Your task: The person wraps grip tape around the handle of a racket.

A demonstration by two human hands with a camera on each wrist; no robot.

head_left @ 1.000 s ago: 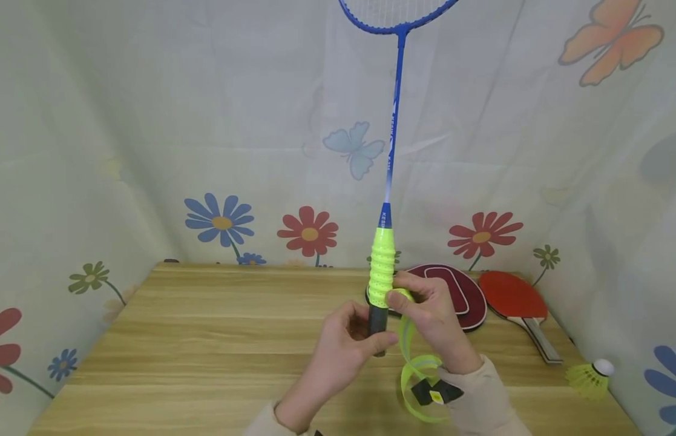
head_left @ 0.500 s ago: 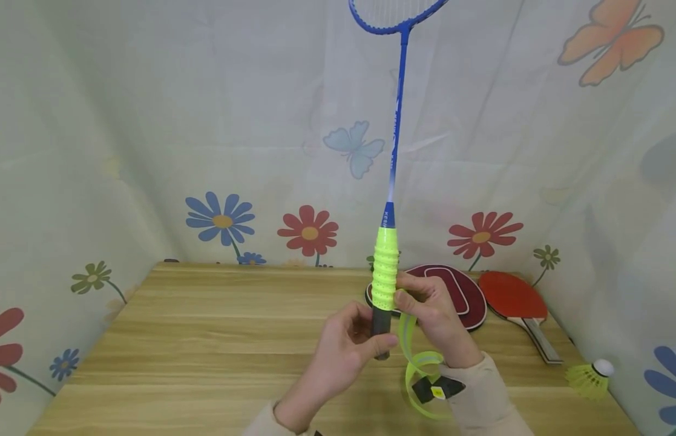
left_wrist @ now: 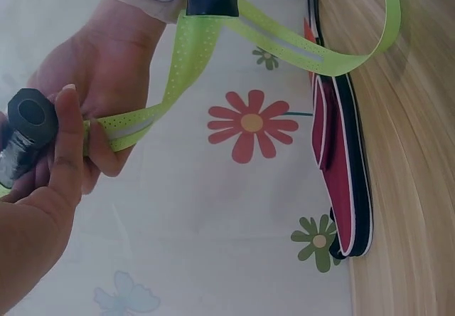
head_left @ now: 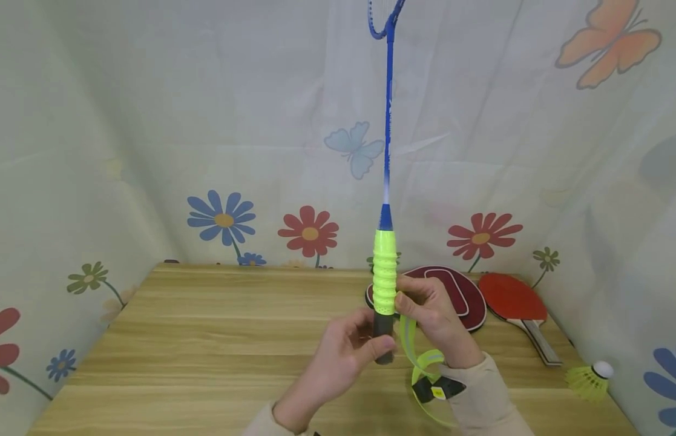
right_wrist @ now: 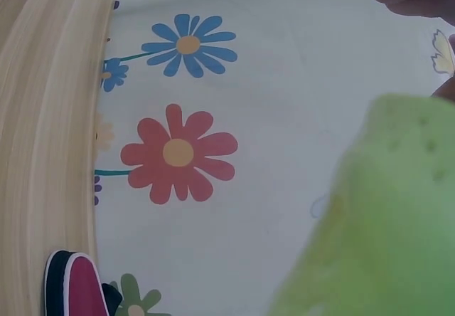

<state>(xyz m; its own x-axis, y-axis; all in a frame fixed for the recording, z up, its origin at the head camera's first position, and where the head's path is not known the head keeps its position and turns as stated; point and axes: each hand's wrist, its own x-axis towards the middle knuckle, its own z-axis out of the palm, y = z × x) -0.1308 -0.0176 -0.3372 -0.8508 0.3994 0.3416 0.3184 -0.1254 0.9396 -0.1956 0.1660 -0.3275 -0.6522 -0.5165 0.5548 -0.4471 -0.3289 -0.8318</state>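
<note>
A blue badminton racket [head_left: 388, 121] stands upright in the head view, its head cut off at the top. Neon yellow-green overgrip tape [head_left: 385, 269] is wound in ridged turns round the upper handle; the lower handle is bare black [head_left: 383, 327]. My left hand [head_left: 334, 354] grips this black part between thumb and fingers. Just right of the handle, my right hand [head_left: 433, 312] pinches the tape where it leaves the wrap. The loose tape [left_wrist: 192, 56] hangs in a loop by the right wrist. In the right wrist view, blurred tape [right_wrist: 398, 209] covers the lower right.
Dark red table tennis bats [head_left: 474, 290] lie at the back right of the wooden table [head_left: 223, 351]. Beside them are a red bat [head_left: 512, 297] and a yellow shuttlecock [head_left: 588, 381]. A flower-printed cloth [head_left: 250, 121] hangs behind. A black wrist device [head_left: 438, 389] sits against the loose tape.
The racket has turned about its shaft, so its head now looks much narrower. The wrap's lower edge sits slightly lower, and the loose tape loop has shifted. Both hands keep their hold.
</note>
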